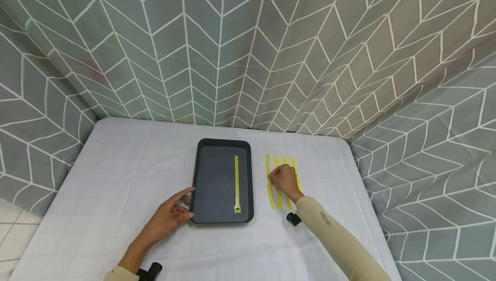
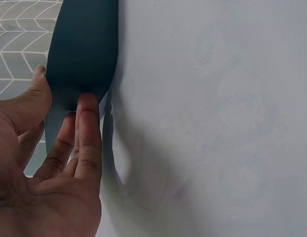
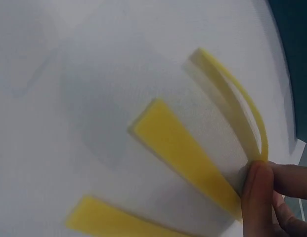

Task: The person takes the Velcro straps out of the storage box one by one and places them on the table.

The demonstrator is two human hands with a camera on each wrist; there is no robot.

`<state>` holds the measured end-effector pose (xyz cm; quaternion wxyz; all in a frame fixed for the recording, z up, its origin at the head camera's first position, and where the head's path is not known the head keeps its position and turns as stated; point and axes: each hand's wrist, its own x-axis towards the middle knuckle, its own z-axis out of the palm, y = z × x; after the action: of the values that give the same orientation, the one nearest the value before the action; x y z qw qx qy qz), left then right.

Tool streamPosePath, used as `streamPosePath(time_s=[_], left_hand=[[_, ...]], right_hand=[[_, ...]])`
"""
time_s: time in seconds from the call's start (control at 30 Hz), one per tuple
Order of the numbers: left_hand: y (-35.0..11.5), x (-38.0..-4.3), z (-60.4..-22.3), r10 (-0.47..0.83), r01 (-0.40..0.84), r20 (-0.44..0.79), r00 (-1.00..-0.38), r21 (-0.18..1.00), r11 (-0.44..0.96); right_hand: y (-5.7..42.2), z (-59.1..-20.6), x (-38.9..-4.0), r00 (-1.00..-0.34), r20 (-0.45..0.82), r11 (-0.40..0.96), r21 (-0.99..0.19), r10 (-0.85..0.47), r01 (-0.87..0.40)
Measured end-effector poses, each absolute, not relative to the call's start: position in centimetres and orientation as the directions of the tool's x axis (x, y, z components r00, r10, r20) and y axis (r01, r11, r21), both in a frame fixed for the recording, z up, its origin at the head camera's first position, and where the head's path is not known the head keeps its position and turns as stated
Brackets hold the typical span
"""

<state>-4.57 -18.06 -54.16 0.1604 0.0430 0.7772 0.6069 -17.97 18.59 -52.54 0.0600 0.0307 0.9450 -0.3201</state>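
Note:
My right hand (image 1: 286,181) pinches a yellow hook-and-loop cable tie (image 1: 270,193), the leftmost of several in a row right of the tray. In the right wrist view, that tie (image 3: 264,133) bows up off the cloth from between thumb and finger; the neighbouring tie (image 3: 178,148) lies flat. My left hand (image 1: 164,218) touches the near left side of a dark grey tray (image 1: 193,173), with fairly straight fingers (image 2: 87,143) against its outer wall (image 2: 84,44). A single yellow tie (image 1: 237,182) lies lengthwise inside the tray, its slotted head towards me.
A white cloth (image 1: 128,165) covers the table. Grey patterned curtains (image 1: 217,48) stand behind it and along both sides. Black wrist-worn devices show at both wrists, one by the right sleeve (image 1: 329,229).

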Motion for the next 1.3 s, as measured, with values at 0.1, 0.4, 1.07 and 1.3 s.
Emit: streamPosePath(time_s=[0.1,0.4,1.07,1.3], left_hand=[[-18.1,-4.6,-54.1,0.263,-0.118,-0.189,-0.946,0.957,0.265],[-18.0,-4.7,-54.1,0.256,-0.112,-0.191,-0.948,0.95,0.293],[-17.9,-4.6,-54.0,0.252,-0.108,-0.19,-0.949,0.946,0.305],[-17.9,-4.6,-54.2,0.257,-0.099,-0.181,-0.949,0.948,0.304]], right_hand=[[18.5,-52.5,-18.3,-0.989,-0.149,0.815,-0.572,0.013,0.097],[18.6,-52.4,-18.2,-0.986,-0.169,0.83,-0.55,0.002,0.096],[19.0,-50.6,-18.5,-0.99,-0.139,0.797,-0.6,-0.013,0.074],[18.3,-50.1,-18.7,-0.992,-0.062,0.738,-0.674,-0.11,-0.04]])
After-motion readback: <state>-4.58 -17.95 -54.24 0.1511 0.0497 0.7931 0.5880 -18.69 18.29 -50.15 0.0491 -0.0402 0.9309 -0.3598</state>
